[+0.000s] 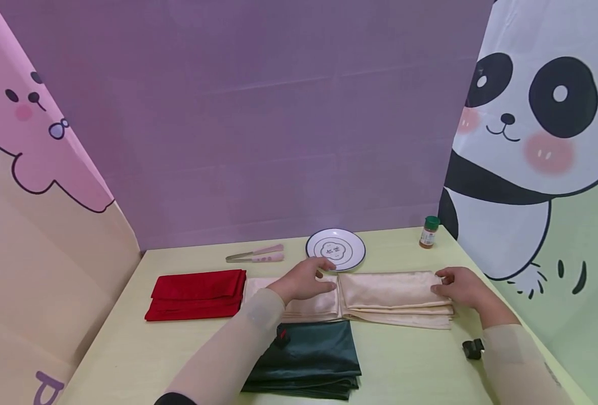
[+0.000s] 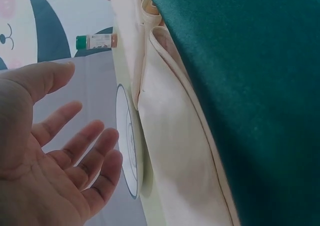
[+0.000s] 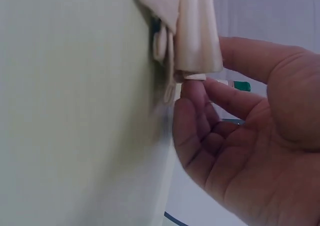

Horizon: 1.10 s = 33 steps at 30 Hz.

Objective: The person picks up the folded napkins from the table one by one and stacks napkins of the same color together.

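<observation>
Dark green cloth nearest, far edge at near edge of left cream cloth | left hand released, fingers loose above it | right hand pinching right end of right cream cloth, strip of table between cloth and right edge | red cloth just left | tongs, plate behind | jar near far-right corner

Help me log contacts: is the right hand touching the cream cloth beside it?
Touching. The right wrist view shows it: the right hand holds the end of the cream cloth, its thumb against the fabric with no gap showing.
</observation>
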Each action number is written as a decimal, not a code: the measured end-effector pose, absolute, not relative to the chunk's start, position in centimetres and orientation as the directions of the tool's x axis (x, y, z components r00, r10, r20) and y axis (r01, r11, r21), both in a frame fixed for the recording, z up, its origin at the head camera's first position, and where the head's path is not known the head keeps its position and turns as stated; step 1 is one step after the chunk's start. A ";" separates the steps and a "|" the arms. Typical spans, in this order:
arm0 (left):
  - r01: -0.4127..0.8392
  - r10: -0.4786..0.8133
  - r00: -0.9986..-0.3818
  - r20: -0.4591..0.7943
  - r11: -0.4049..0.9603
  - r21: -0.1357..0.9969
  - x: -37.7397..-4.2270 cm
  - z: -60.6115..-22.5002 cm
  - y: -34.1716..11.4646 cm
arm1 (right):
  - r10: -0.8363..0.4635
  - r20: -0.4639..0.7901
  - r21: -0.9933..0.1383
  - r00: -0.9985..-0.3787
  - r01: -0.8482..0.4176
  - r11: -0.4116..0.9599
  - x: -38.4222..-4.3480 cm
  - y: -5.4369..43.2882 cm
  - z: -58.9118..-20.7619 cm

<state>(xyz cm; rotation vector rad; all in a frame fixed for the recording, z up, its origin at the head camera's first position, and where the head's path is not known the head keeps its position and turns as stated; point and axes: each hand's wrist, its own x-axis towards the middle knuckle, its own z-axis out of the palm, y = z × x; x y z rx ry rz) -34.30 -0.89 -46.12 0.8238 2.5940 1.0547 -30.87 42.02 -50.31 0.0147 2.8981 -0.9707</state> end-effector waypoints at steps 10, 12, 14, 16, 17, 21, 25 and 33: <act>0.424 0.592 -0.806 0.004 0.573 0.701 -34.2 -46.3 -0.2 | 0.018 -0.109 -0.619 -0.994 0.082 0.781 -30.3 42.5 -50.4; 0.425 0.594 -0.804 0.004 0.571 0.703 -34.2 -46.3 -0.1 | 0.020 -0.094 -0.628 -0.995 0.075 0.775 -30.0 42.4 -50.2; 0.423 0.594 -0.805 0.002 0.571 0.704 -34.1 -46.2 0.1 | 0.021 -0.084 -0.636 -0.996 0.070 0.769 -29.8 42.4 -50.1; 0.420 0.592 -0.806 0.000 0.572 0.705 -34.0 -46.1 0.2 | 0.020 -0.084 -0.645 -0.996 0.069 0.761 -29.6 42.4 -50.0; 0.420 0.592 -0.806 -0.001 0.573 0.703 -34.0 -46.1 0.3 | 0.018 -0.084 -0.652 -0.996 0.069 0.755 -29.5 42.4 -50.0; 0.420 0.591 -0.807 0.000 0.575 0.702 -33.9 -46.2 0.5 | -0.015 -0.076 -0.647 -0.997 0.038 0.762 -29.4 42.5 -50.4; 0.424 0.595 -0.804 0.004 0.568 0.705 -33.8 -46.2 0.7 | -0.047 -0.052 -0.637 -0.998 -0.003 0.771 -29.1 42.5 -50.8; 0.427 0.589 -0.808 0.018 0.565 0.706 -33.8 -46.3 1.2 | -0.045 0.042 -0.658 -0.998 -0.061 0.750 -27.8 42.0 -50.5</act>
